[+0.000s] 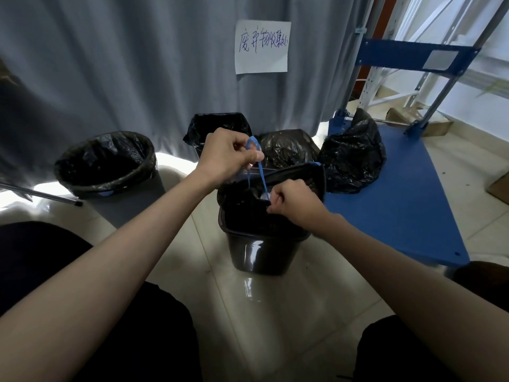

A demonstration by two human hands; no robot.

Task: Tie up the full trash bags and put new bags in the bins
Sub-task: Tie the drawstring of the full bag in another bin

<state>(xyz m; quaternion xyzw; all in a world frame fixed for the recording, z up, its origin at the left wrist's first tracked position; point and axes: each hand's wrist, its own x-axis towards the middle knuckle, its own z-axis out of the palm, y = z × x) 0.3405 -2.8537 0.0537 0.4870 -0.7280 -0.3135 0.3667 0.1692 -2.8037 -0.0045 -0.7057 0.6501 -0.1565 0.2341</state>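
A small dark bin stands on the floor in front of me, lined with a black trash bag. My left hand is raised above the bin and pinches the bag's blue drawstring, which runs taut down to the bag's mouth. My right hand grips the gathered bag edge at the bin's right side. A round bin with a black liner stands to the left. Another lined bin is at the back. A black bag sits behind my bin.
A full black bag rests on a blue platform cart at the right. A grey curtain with a handwritten paper sign hangs behind the bins. A thin rod lies at the left. Cardboard boxes sit behind the cart.
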